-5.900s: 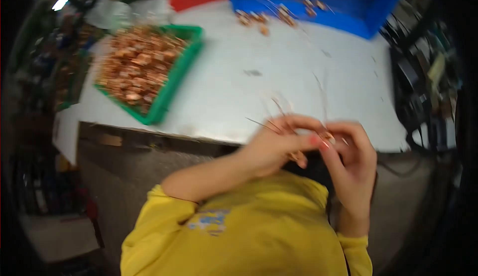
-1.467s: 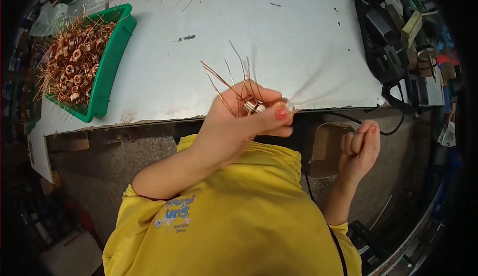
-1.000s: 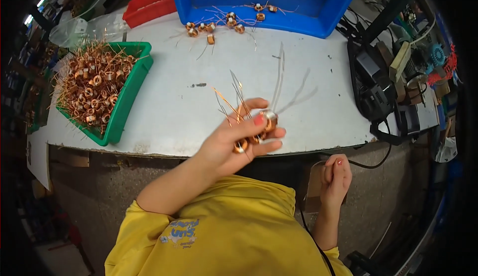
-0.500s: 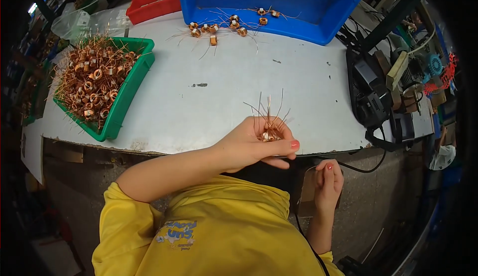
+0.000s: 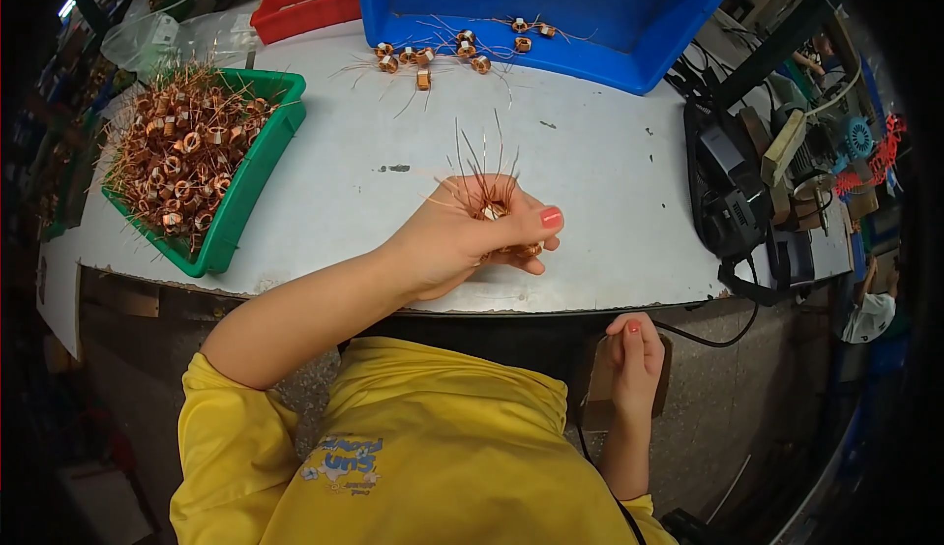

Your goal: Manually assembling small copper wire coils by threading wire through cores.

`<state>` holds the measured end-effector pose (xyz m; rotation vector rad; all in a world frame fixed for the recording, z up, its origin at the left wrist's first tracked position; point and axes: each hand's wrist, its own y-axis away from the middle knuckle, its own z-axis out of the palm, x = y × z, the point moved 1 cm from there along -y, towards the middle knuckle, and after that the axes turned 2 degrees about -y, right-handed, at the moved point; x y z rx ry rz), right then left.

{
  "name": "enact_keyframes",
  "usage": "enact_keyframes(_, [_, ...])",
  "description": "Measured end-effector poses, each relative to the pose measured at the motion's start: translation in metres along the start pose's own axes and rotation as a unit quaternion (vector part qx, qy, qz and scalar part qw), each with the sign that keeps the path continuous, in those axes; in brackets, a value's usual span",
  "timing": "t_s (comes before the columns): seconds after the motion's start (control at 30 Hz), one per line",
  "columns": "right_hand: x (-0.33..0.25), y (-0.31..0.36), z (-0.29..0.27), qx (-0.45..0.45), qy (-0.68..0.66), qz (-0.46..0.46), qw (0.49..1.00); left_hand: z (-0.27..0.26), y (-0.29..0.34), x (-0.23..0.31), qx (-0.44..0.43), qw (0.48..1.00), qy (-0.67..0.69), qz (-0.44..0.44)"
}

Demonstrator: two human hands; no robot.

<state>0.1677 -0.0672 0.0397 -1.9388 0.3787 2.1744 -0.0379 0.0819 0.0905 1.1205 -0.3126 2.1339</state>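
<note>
My left hand is curled around several copper-wire coils just above the table's near edge. Their long wire leads fan upward past the fingers, and part of the bunch is hidden by the thumb and palm. Off the table's front edge, lower right, my right hand is closed with its thumb against the curled fingers; whatever it may hold is hidden. Loose coils of the same kind lie at the back of the table, and a few rest on the lip of the blue tray.
A green bin heaped with coils stands at left, wire ends poking out. Behind it are a red tray and clear plastic bags. A black device with a cable sits at right. Beside my right hand is a cardboard box.
My left hand, with the coils in it, has moved left and farther over the table. My right hand has shifted slightly left and stays closed.
</note>
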Motion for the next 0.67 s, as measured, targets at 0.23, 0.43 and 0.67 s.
enact_keyframes(0.23, [0.001,0.003,0.004,0.005,0.032,0.008,0.999,0.000,0.001,0.004,0.047,0.996,0.035,-0.071])
enact_keyframes(0.43, [-0.002,0.003,0.004,0.003,0.051,0.013,0.999,0.002,0.002,0.002,0.047,0.998,-0.003,-0.032])
enact_keyframes(0.67, [-0.003,0.003,0.007,-0.007,0.049,0.021,0.999,-0.010,0.000,0.001,0.045,0.998,-0.016,-0.028])
